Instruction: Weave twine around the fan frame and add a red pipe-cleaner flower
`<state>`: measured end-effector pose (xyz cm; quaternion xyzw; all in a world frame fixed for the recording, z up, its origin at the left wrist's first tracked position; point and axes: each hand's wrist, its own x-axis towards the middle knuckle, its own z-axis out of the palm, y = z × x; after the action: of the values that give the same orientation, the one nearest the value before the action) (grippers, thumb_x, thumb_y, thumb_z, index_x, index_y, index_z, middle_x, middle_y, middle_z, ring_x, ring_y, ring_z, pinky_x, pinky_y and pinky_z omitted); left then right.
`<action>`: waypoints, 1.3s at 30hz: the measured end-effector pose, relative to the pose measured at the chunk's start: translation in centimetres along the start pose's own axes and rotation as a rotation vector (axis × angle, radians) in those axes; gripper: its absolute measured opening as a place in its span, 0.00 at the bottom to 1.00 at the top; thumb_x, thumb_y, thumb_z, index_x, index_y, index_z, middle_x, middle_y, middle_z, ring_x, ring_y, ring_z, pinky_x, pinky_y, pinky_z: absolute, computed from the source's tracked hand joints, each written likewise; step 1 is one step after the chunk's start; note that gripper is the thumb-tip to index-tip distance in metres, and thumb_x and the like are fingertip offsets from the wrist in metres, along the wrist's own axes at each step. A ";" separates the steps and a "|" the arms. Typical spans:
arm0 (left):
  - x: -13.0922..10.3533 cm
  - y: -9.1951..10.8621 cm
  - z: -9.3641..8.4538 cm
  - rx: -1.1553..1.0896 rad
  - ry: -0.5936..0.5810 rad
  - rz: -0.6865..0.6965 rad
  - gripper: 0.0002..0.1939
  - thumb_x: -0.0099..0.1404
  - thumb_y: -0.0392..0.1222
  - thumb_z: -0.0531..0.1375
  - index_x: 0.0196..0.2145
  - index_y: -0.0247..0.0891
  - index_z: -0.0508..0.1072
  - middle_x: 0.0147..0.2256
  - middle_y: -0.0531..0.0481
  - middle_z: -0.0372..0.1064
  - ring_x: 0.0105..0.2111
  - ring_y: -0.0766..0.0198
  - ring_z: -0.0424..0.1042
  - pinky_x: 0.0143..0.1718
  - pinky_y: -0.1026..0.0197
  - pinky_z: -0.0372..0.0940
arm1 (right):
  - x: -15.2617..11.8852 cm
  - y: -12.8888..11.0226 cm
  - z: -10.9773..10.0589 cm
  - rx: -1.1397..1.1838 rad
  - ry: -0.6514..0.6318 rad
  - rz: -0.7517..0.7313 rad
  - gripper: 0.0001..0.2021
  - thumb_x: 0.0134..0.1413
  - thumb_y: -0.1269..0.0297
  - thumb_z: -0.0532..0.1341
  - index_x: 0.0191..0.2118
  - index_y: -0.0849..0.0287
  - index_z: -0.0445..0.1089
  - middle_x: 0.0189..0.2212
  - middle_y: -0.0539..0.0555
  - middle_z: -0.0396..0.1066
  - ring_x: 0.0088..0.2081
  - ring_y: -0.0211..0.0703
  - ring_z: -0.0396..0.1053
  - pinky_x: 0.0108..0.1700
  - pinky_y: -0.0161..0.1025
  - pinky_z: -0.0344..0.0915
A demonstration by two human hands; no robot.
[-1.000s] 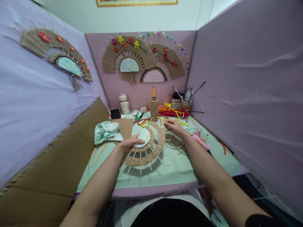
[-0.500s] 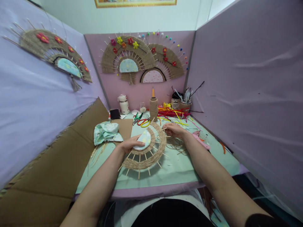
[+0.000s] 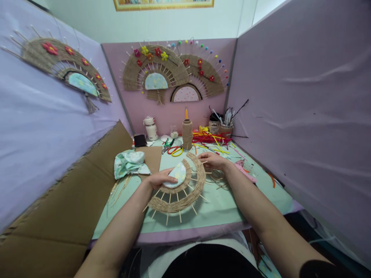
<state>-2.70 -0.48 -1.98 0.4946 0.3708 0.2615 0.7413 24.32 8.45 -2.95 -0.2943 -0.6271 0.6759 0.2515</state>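
- Black sleeve (image 3: pixel 314 269) in the lower right corner of the frame, plain, its edge a smooth curve.
- Black clothing (image 3: pixel 213 263) at the bottom centre, dark throughout, its outline a low dome.
- Right forearm (image 3: pixel 257 210), lower right, bare.
- Left forearm (image 3: pixel 121 226), lower left, bare.
- Right hand (image 3: pixel 213 160) and left hand (image 3: pixel 162 178), mid-frame, both bare.

Shows a tan, half-round fan of woven twine and pale wooden sticks (image 3: pixel 181 205), held slanted in the left hand (image 3: pixel 159 178). Has a pale blue, yellow-patched fabric half-disc (image 3: pixel 179 173) partly under that hand, two separate curved twine bands beyond it, and bare stick tips (image 3: pixel 180 217), the upper ones beside the right hand (image 3: pixel 211 160).
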 end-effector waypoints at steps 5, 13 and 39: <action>0.1 0.0 0.3 0.010 0.003 -0.046 0.39 0.39 0.36 0.71 0.51 0.33 0.66 0.36 0.44 0.73 0.30 0.64 0.71 0.30 0.65 0.64 | -0.2 -0.1 0.4 0.044 0.048 -0.026 0.16 0.36 0.58 0.70 0.32 0.62 0.71 0.25 0.49 0.70 0.26 0.33 0.65 0.27 0.30 0.60; 0.2 0.0 0.6 0.024 0.027 -0.050 0.40 0.39 0.38 0.71 0.51 0.32 0.65 0.35 0.45 0.73 0.29 0.64 0.70 0.30 0.65 0.63 | 0.1 -0.3 0.5 0.094 0.123 -0.095 0.15 0.38 0.58 0.70 0.29 0.61 0.68 0.23 0.46 0.68 0.26 0.32 0.65 0.29 0.31 0.60; 0.2 0.1 0.9 0.045 -0.009 -0.101 0.37 0.38 0.38 0.72 0.48 0.32 0.68 0.33 0.46 0.72 0.28 0.65 0.69 0.28 0.65 0.64 | 0.0 -0.2 -0.2 0.043 0.119 -0.126 0.18 0.44 0.51 0.65 0.33 0.62 0.68 0.14 0.41 0.54 0.16 0.27 0.44 0.19 0.29 0.39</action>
<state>-1.81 -0.78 -1.78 0.4929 0.3979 0.2131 0.7439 24.51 8.61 -2.72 -0.2883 -0.6136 0.6535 0.3367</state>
